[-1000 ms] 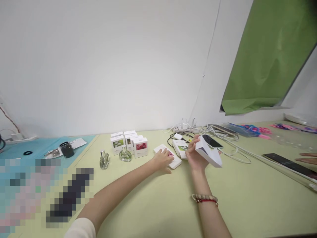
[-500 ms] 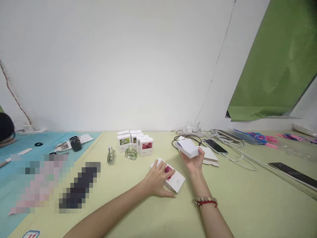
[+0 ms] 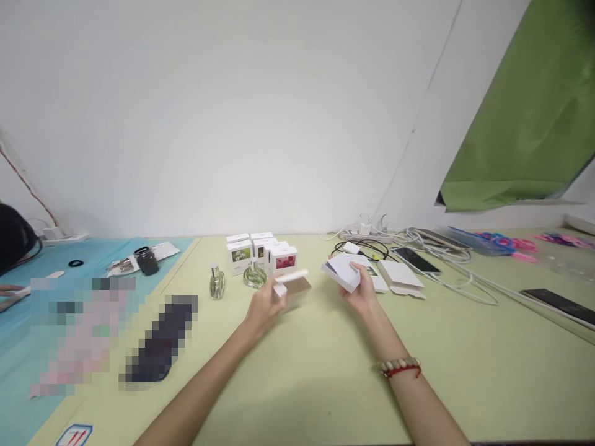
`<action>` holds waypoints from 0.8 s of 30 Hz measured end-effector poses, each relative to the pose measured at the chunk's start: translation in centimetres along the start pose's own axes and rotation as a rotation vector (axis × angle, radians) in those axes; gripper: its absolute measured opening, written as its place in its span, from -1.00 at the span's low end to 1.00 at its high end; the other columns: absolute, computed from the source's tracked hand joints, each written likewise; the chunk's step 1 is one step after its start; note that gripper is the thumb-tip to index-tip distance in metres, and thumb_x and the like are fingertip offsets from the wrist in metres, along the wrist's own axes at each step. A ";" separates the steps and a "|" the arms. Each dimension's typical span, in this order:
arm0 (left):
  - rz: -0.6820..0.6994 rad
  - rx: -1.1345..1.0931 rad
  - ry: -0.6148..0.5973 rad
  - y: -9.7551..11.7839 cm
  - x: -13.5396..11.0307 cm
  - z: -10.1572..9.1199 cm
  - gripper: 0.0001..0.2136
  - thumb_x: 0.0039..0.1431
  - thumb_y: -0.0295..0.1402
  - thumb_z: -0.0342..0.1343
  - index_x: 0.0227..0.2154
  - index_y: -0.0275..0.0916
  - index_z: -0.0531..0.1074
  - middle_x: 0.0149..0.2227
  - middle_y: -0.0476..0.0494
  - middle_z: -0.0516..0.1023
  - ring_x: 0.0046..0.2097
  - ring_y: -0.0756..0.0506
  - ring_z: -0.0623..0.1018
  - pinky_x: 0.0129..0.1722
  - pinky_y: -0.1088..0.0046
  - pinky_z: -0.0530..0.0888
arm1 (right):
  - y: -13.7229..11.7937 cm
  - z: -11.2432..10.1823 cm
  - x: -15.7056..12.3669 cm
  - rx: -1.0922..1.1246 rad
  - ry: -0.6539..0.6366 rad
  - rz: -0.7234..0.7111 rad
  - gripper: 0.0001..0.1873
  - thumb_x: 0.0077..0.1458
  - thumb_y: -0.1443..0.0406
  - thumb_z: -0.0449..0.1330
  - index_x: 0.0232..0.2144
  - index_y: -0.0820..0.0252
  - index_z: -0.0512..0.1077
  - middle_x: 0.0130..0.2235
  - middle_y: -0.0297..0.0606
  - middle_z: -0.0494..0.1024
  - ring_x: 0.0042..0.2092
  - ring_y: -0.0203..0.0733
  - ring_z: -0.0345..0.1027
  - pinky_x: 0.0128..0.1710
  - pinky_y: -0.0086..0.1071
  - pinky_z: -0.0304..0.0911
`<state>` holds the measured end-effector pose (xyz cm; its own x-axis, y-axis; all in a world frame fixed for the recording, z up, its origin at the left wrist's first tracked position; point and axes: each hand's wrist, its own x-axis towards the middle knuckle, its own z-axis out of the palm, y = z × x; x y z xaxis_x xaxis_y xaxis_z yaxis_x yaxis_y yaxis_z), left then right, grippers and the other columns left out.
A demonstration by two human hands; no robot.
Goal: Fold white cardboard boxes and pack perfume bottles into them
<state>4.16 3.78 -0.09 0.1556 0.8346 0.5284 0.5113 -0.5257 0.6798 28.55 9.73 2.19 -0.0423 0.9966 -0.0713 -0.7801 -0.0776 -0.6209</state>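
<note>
My left hand [image 3: 264, 308] is closed on a flattened white carton [image 3: 292, 284], lifted off the pale green table [image 3: 325, 371] and blurred by motion. My right hand [image 3: 361, 292], with a bead bracelet on the wrist, grips a small stack of flat white cartons [image 3: 343, 271] just above the table. Behind my left hand stand several small white perfume boxes [image 3: 263, 252] with flower pictures. Two clear glass perfume bottles [image 3: 217, 282] [image 3: 255, 277] stand in front of them. More flat cartons [image 3: 400, 275] lie to the right of my right hand.
Cables and a power strip [image 3: 367, 235] run along the wall. A phone [image 3: 416, 260] and a dark tablet [image 3: 560, 303] lie at the right. A blue mat [image 3: 93, 260] with a dark jar [image 3: 146, 260] covers the left. Another person's fingers [image 3: 9, 296] show at the far left.
My left hand has picked the pink-printed carton up off the table and raised it. My right hand has shifted slightly with its stack. The camera has panned left.
</note>
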 end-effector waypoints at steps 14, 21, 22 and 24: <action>-0.026 -0.197 0.124 0.3 -1.1 1.2 -0.79 0.30 -0.23 -0.29 -0.09 -0.15 0.07 -0.24 -0.11 0.34 -0.24 -0.02 0.41 -0.27 0.41 0.38 | 0.7 2.9 -1.6 -0.073 -0.037 -0.215 -0.79 0.02 0.34 0.21 -0.23 0.18 0.41 -0.25 -0.35 0.59 -0.27 -0.30 0.49 -0.25 -0.48 0.46; 0.061 -0.106 -0.078 1.8 -1.4 1.1 -0.65 0.20 -0.21 -0.04 0.02 -0.13 0.12 -0.05 -0.16 0.33 -0.07 -0.10 0.39 -0.13 0.36 0.39 | 2.1 4.7 -3.6 -0.235 -0.199 -0.383 -0.68 -0.15 0.30 0.33 -0.27 0.09 0.39 -0.25 -0.41 0.54 -0.20 -0.32 0.43 -0.17 -0.47 0.39; 0.041 -0.136 -0.083 1.9 -1.5 1.2 -0.64 0.20 -0.21 -0.04 0.04 -0.14 0.11 -0.07 -0.17 0.35 -0.08 -0.10 0.40 -0.13 0.35 0.39 | 2.4 4.8 -3.7 -0.262 -0.206 -0.386 -0.66 -0.16 0.28 0.34 -0.26 0.08 0.39 -0.26 -0.40 0.54 -0.19 -0.31 0.43 -0.16 -0.46 0.38; 0.000 -0.204 -0.065 2.0 -1.6 1.3 -0.64 0.24 -0.22 -0.10 0.06 -0.17 0.07 -0.09 -0.18 0.38 -0.11 -0.10 0.43 -0.14 0.33 0.40 | 2.9 5.0 -3.8 -0.298 -0.203 -0.381 -0.66 -0.17 0.25 0.34 -0.27 0.07 0.39 -0.27 -0.39 0.53 -0.20 -0.30 0.41 -0.16 -0.44 0.37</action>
<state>6.06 1.59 -0.29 0.2130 0.8402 0.4988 0.3308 -0.5423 0.7723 23.32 5.85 4.53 0.0666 0.9388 0.3379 -0.5532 0.3165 -0.7706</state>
